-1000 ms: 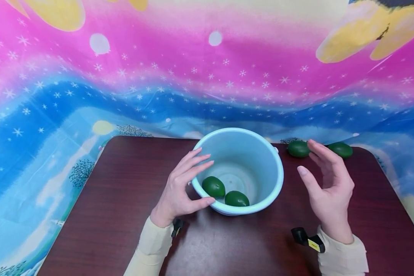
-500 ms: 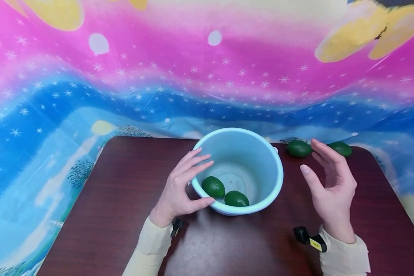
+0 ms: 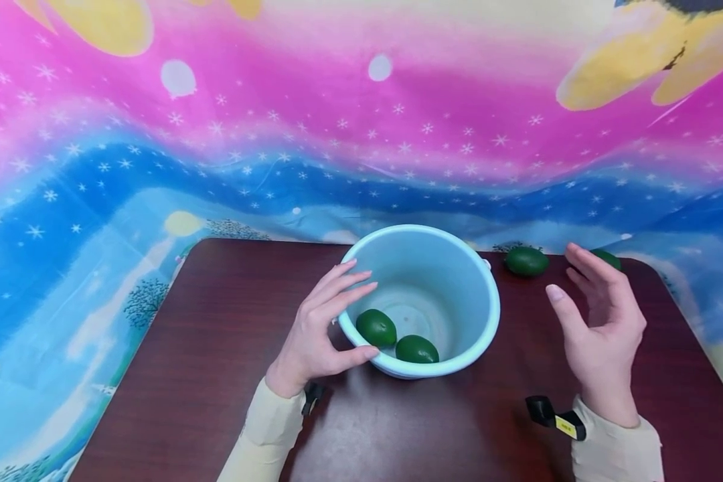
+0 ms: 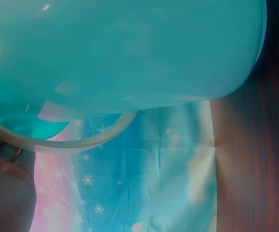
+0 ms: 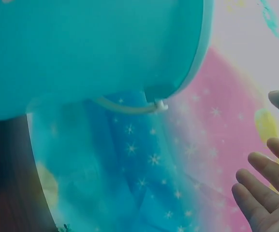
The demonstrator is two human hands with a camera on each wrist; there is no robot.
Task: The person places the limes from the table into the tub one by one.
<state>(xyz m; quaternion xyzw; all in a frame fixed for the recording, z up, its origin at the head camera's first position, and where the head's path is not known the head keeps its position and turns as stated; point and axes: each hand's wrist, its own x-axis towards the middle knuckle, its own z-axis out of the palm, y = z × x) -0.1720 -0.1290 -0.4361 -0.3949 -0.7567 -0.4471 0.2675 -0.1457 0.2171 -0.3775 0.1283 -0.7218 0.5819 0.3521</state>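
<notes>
A light blue bucket (image 3: 418,268) stands on the dark table, tilted open to the head view. Inside it lie two smooth, dark green oval fruits (image 3: 376,328), close together near the front left wall. My left hand (image 3: 316,328) holds the bucket's left side, with spread fingers over the rim and the thumb across its near edge. To the right of the bucket, my right hand (image 3: 605,328) hovers with fingers and thumb apart, holding nothing. The right wrist view shows this hand's spread fingers (image 5: 260,188) well away from the bucket's wall.
Two more green oval fruits lie at the table's back right: one fruit (image 3: 527,261) fully visible, another fruit (image 3: 607,258) partly behind my right hand. The bucket's pale handle (image 4: 81,145) hangs on its far side. A patterned cloth (image 3: 337,134) rises behind the table (image 3: 217,321).
My right hand has drifted rightward, away from the bucket, and now covers more of the far right fruit. My left hand and the bucket keep their place.
</notes>
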